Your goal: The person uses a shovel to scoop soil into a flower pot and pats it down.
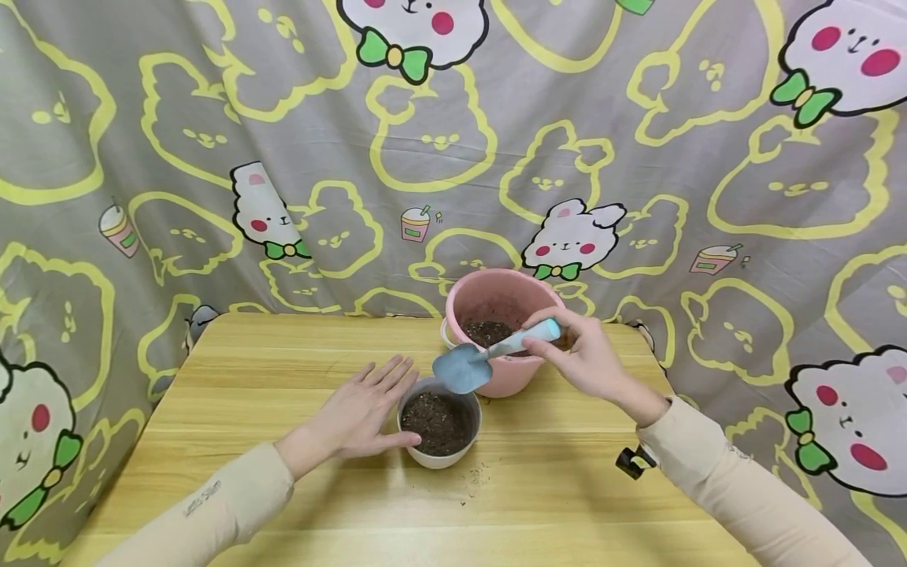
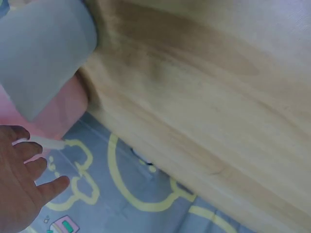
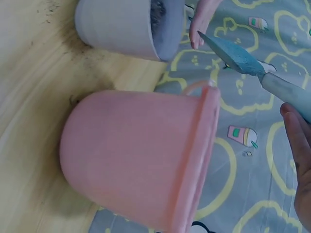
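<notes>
In the head view my right hand [image 1: 584,354] grips the pale blue handle of a garden trowel [image 1: 464,368]. The trowel's blade hangs over the far rim of a white pot [image 1: 441,461], pointing left. Dark soil [image 1: 435,424] fills part of that pot. My left hand [image 1: 361,413] has its fingers spread at the pot's left side, thumb at the rim. A pink bucket [image 1: 506,382] with soil inside stands behind and to the right, beneath my right hand. In the right wrist view, the trowel [image 3: 238,56] is raised above the bucket [image 3: 131,155] and the pot [image 3: 116,26].
Soil crumbs [image 1: 478,476] lie on the wooden table [image 1: 283,512] in front of the pot. A small black object [image 1: 633,463] is by my right sleeve. Behind the table hangs a grey patterned curtain [image 1: 439,102].
</notes>
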A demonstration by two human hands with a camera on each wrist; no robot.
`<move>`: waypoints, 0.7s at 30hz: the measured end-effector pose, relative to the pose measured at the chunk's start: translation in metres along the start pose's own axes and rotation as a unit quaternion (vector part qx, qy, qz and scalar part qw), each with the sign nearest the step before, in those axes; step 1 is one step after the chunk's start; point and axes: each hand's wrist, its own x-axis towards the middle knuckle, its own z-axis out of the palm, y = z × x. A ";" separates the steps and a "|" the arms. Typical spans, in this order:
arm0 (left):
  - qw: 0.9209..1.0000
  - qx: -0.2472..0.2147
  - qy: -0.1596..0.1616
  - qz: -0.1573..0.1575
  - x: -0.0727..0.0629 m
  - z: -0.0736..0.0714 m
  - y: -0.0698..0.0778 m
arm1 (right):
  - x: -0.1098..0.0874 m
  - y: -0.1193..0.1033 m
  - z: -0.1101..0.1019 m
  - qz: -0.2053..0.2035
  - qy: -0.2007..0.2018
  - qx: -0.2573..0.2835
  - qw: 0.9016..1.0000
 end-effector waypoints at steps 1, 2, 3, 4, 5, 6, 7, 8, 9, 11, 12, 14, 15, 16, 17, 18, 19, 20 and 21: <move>1.000 0.000 0.003 0.000 0.002 -0.002 -0.001 | 0.002 0.001 -0.002 0.006 0.006 0.014 1.000; 1.000 0.002 0.005 0.001 0.005 -0.005 -0.002 | 0.005 0.001 -0.004 0.011 0.012 0.025 1.000; 1.000 0.001 0.008 0.002 0.007 -0.007 -0.002 | 0.007 0.002 -0.006 0.015 0.019 0.033 0.999; 1.000 -0.002 0.007 0.001 0.010 -0.010 -0.003 | 0.010 0.002 -0.008 0.020 0.025 0.040 0.999; 1.000 -0.003 0.007 0.000 0.013 -0.012 -0.004 | 0.012 0.003 -0.010 0.024 0.032 0.045 0.998; 1.000 -0.002 0.007 0.000 0.017 -0.015 -0.005 | 0.015 0.004 -0.012 0.027 0.038 0.049 0.998; 1.000 -0.001 0.007 0.000 0.020 -0.018 -0.006 | 0.017 0.005 -0.015 0.033 0.043 0.052 0.997; 1.000 0.003 0.009 0.001 0.024 -0.020 -0.007 | 0.020 0.006 -0.017 0.037 0.048 0.054 0.997; 1.000 0.004 0.010 0.001 0.028 -0.023 -0.008 | 0.022 0.007 -0.019 0.042 0.052 0.056 0.996; 1.000 0.010 0.012 0.002 0.035 -0.027 -0.010 | 0.027 0.010 -0.024 0.054 0.055 0.070 0.995; 1.000 0.013 0.011 0.001 0.040 -0.028 -0.011 | 0.029 0.011 -0.026 0.061 0.057 0.078 0.993; 1.000 0.014 0.014 0.001 0.048 -0.031 -0.012 | 0.033 0.016 -0.031 0.073 0.060 0.096 0.991; 1.000 0.014 0.015 0.000 0.052 -0.032 -0.013 | 0.034 0.020 -0.032 0.078 0.063 0.102 0.990; 1.000 0.013 0.015 -0.002 0.057 -0.033 -0.014 | 0.036 0.023 -0.034 0.084 0.066 0.105 0.989; 1.000 0.012 0.015 -0.005 0.061 -0.034 -0.015 | 0.038 0.026 -0.036 0.091 0.070 0.107 0.988; 1.000 0.011 0.014 -0.007 0.065 -0.035 -0.015 | 0.040 0.030 -0.037 0.098 0.074 0.102 0.987; 1.000 0.007 0.015 -0.009 0.069 -0.035 -0.016 | 0.041 0.034 -0.038 0.106 0.078 0.095 0.987; 1.000 0.006 0.014 -0.011 0.073 -0.036 -0.017 | 0.043 0.039 -0.039 0.114 0.082 0.083 0.987; 1.000 0.005 0.011 -0.014 0.077 -0.036 -0.018 | 0.045 0.043 -0.040 0.121 0.086 0.071 0.986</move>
